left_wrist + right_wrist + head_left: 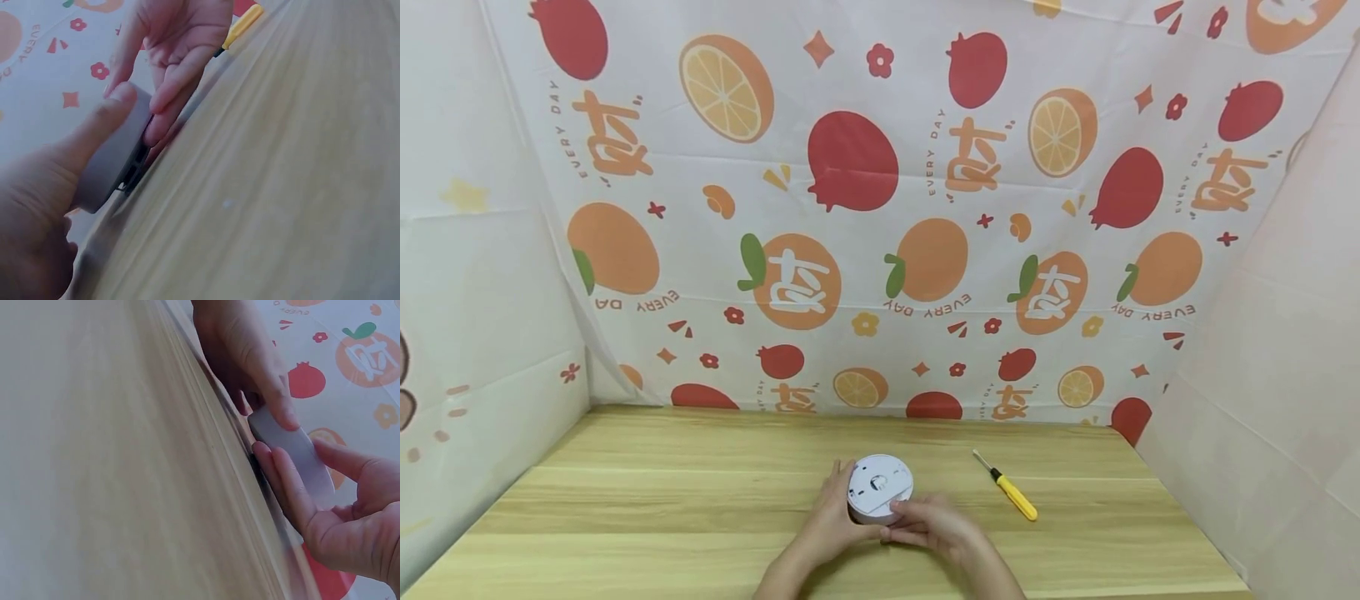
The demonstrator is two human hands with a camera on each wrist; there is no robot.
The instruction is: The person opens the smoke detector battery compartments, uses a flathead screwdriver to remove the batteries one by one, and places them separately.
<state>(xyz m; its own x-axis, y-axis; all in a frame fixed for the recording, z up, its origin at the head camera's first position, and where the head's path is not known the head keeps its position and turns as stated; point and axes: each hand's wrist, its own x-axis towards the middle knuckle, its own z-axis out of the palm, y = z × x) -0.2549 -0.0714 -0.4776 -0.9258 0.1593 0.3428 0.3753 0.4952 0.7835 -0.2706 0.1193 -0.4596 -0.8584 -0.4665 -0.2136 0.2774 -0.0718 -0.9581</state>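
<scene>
Both hands hold a round white device [880, 485] low over the table in the head view. Its upward face is flat, with a central hole and small slots; a grey side wall shows below it. My left hand [832, 518] grips it from the left, thumb along the near side wall. From the right, my right hand [938, 525] pinches its near right edge, thumb on the flat face and fingers beneath. In the left wrist view, dark openings show along the lower edge of the device [119, 150]. The right wrist view shows its smooth side wall [300, 453].
A screwdriver [1017, 498] with a yellow handle lies on the wood-grain table [685, 500], right of the hands, its tip pointing away to the back left. A fruit-print cloth [925, 183] hangs behind the table, and pale cloth walls [1285, 350] stand at both sides.
</scene>
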